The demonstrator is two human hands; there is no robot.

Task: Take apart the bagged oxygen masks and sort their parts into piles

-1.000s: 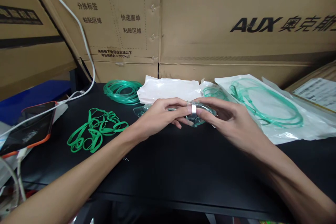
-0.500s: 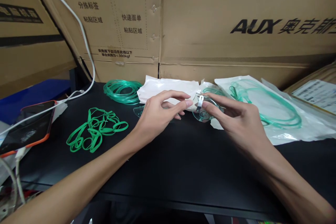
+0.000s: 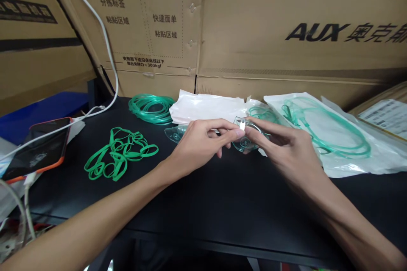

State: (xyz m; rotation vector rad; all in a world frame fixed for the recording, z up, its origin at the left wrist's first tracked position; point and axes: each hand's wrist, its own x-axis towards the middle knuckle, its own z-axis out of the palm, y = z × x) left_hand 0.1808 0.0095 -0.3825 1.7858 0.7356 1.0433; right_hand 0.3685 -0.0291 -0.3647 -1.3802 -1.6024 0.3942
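Your right hand (image 3: 286, 148) is holding the clear green mask (image 3: 246, 142) in a narrow grip just above the desk (image 3: 203, 203), while your left hand (image 3: 199, 144) is pinching the small metal clip (image 3: 242, 125) on its upper edge between thumb and forefinger. The cartons (image 3: 286, 29) behind are reading "AUX", with "300kgf" on the left one. Green bands (image 3: 119, 154), coiled tubing (image 3: 151, 108) and bagged tubing (image 3: 324, 129) are crowding the back, leaving the near desk edge open.
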